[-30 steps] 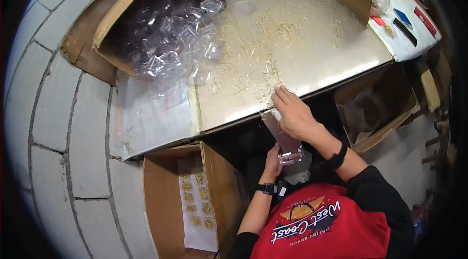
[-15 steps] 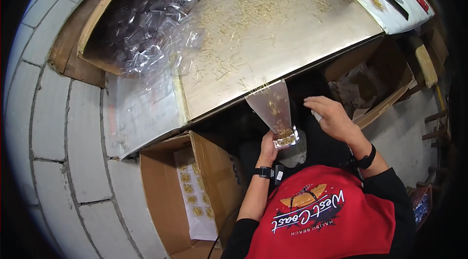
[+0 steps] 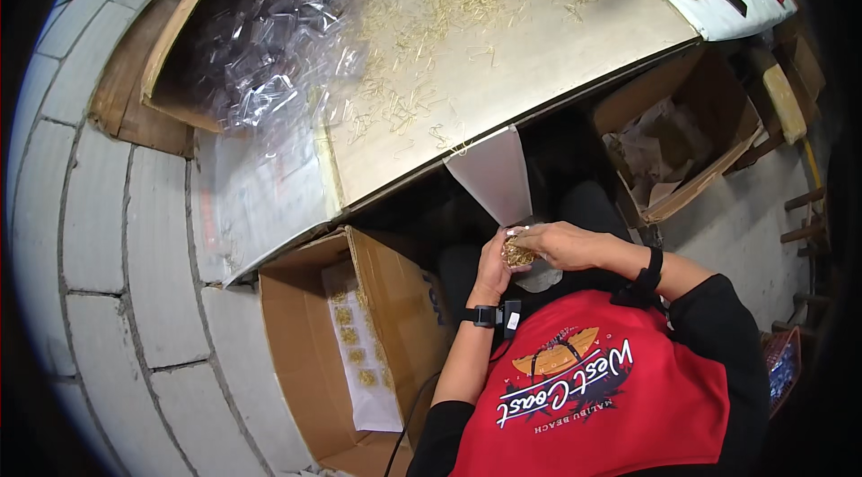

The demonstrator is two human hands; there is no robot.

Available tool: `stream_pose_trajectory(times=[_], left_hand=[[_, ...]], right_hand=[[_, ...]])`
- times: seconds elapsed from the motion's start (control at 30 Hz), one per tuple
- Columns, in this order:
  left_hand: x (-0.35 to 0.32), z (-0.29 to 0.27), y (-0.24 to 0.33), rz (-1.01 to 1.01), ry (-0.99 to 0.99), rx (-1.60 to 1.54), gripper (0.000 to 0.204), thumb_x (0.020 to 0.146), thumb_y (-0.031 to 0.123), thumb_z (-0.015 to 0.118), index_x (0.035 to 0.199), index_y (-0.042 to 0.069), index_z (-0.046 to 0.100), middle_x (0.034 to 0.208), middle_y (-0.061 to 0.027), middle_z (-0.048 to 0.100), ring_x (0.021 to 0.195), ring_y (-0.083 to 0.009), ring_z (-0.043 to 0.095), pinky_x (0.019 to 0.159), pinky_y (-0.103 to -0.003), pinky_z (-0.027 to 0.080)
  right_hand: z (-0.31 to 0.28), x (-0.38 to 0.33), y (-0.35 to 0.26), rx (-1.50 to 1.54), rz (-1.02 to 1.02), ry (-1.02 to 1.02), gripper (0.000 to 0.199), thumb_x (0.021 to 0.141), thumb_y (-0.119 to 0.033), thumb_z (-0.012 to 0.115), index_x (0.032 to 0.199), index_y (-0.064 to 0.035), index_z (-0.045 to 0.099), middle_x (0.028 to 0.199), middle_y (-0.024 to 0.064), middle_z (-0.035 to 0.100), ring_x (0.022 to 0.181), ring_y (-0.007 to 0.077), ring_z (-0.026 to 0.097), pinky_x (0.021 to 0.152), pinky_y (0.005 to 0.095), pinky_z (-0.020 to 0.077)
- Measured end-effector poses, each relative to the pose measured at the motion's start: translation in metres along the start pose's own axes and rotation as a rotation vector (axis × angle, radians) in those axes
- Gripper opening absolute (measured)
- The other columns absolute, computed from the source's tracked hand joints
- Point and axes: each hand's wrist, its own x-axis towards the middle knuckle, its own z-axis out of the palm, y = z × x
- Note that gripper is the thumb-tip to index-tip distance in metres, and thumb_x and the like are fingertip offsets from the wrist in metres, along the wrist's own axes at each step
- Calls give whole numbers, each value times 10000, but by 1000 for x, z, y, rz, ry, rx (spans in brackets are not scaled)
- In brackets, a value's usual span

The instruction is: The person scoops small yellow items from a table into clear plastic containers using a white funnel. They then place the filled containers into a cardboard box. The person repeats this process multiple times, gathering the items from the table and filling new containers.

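In front of my lap, my left hand (image 3: pixel 491 271) is closed round a small clear plastic box (image 3: pixel 518 253) filled with thin gold wire clips. My right hand (image 3: pixel 567 245) reaches across from the right, its fingers on the box's top and side and partly covering it. Just above both hands hangs a whitish translucent chute (image 3: pixel 496 174), narrowing downward from the table edge. A few gold clips lie at its upper lip. Loose gold wire clips (image 3: pixel 449 10) are scattered over the pale tabletop (image 3: pixel 557 60).
A tipped carton (image 3: pixel 166 51) spills clear plastic boxes (image 3: pixel 278 37) at the table's left. Below stands an open carton (image 3: pixel 292 342) with clusters of clips on white paper. Another carton (image 3: pixel 691 194) sits under the table at right. Small tools lie on a white cloth (image 3: pixel 709 15).
Clips sliding down the chute are gone from it. My right hand has come in from the right onto the box. My left hand has drawn the box slightly away from the chute's end.
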Motion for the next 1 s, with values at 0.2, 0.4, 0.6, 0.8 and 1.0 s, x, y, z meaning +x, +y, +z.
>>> stream_pose_trajectory(times=[0.2, 0.4, 0.6, 0.8, 1.0], left_hand=[[-32, 17, 31, 93, 14, -84, 425, 973, 365, 415, 1135, -3, 554, 953, -105, 658, 758, -195, 677, 498, -320, 590], [-50, 40, 53, 278, 90, -100, 287, 921, 180, 432, 1126, 20, 552, 989, -94, 637, 793, -165, 653, 526, -282, 565], [-62, 51, 66, 267, 48, -182, 347, 961, 326, 421, 1077, 37, 574, 893, -64, 657, 718, -144, 664, 499, -278, 568], [-60, 45, 55, 257, 260, 73, 383, 977, 360, 397, 1086, 37, 572, 917, -77, 661, 712, -147, 667, 494, -278, 566], [-71, 45, 61, 270, 120, -93, 416, 995, 358, 357, 1115, 10, 550, 987, -111, 640, 796, -177, 663, 544, -298, 574]], right_hand=[[-27, 7, -27, -86, -90, 247, 414, 725, 20, 563, 1139, 10, 563, 1136, 177, 591, 1086, 343, 558, 918, 397, 469], [-15, 8, -47, -310, -281, 155, 558, 706, -18, 610, 1251, 7, 489, 1276, 151, 517, 1236, 310, 459, 1040, 414, 375], [-17, 7, -51, -357, -301, 151, 535, 699, -7, 606, 1225, 6, 509, 1254, 147, 532, 1213, 301, 480, 1038, 406, 377], [-22, 11, -48, -212, -258, 264, 488, 730, -28, 604, 1210, -7, 517, 1256, 147, 530, 1183, 305, 500, 1021, 424, 392], [-22, 18, -58, -282, -312, 210, 514, 801, -111, 610, 1288, -32, 466, 1309, 152, 494, 1240, 286, 457, 1054, 443, 341]])
